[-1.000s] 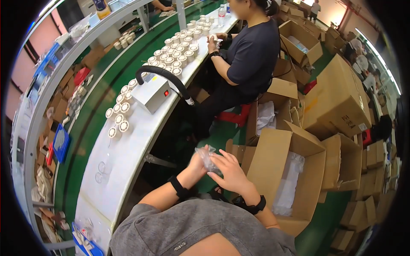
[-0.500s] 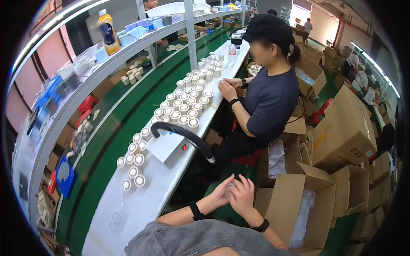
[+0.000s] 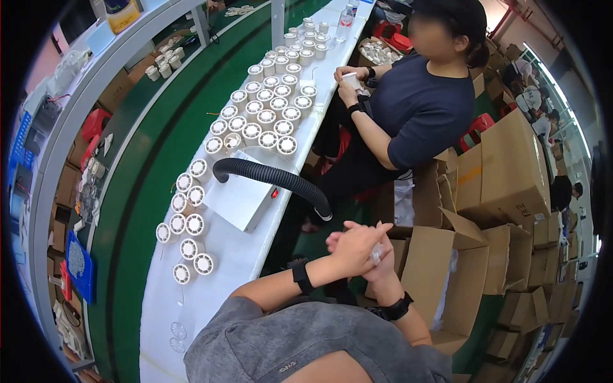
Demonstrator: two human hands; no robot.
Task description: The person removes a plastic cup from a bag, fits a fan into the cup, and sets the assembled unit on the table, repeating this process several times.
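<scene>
A: Since half a second ago both hands have risen from my lap and now sit higher and further right, pressed together over the gap beside the open cardboard box [image 3: 440,268]. What do you log for each?

B: Item one, left hand [image 3: 354,246]: on top, fingers curled over the right hand, wrist crossing it. Item two, right hand [image 3: 382,265]: underneath, fingers folded round a small crumpled piece of clear plastic film [image 3: 378,253], which shows only as a glint between the two palms. I cannot tell how tightly either hand grips it.

A: Surroundings?

B: Item three, white bench [image 3: 236,262] to my left. Item four, white box unit [image 3: 239,195] on it, with a black ribbed hose [image 3: 274,177] arching off toward the bench edge, its end well short of my hands. Item five, white round fan housings [image 3: 268,118] in rows along the bench. Item six, a seated person in a dark shirt [image 3: 415,108] further along, holding one white piece in both hands.
</scene>
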